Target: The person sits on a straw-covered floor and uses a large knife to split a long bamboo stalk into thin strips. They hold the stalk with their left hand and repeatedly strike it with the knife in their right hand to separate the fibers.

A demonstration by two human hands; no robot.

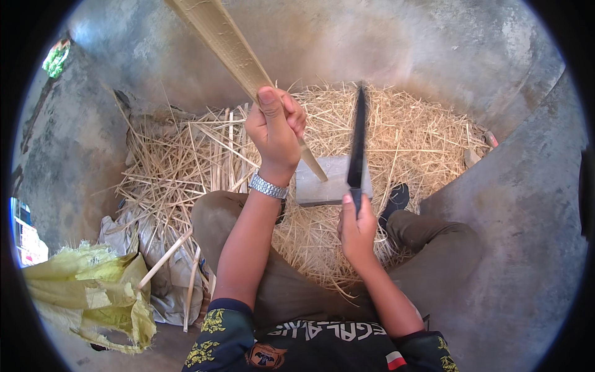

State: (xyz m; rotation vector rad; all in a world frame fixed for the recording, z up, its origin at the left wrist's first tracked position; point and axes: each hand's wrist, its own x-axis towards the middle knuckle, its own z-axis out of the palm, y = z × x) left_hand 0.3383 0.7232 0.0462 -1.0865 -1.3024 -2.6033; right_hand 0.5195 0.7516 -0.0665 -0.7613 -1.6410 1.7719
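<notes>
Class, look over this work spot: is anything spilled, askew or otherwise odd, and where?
Pale shavings lie strewn across the floor around the grey block, heaped against the person's legs. The left hand holds a bamboo slat tilted, its lower end on the block; the right hand holds a dark blade upright. Nothing looks broken.

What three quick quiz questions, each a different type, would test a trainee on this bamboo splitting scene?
1. True or false: the left hand grips a bamboo strip whose lower end rests on the grey block.
2. Which does the right hand hold? A) hammer B) dark blade C) rope
3. Fill in: the floor round the block is covered with pale ____.

Key: 1 true; 2 B; 3 shavings. The blade is apart from the strip, its tip pointing away from the person. A wristwatch sits on the left wrist.
</notes>
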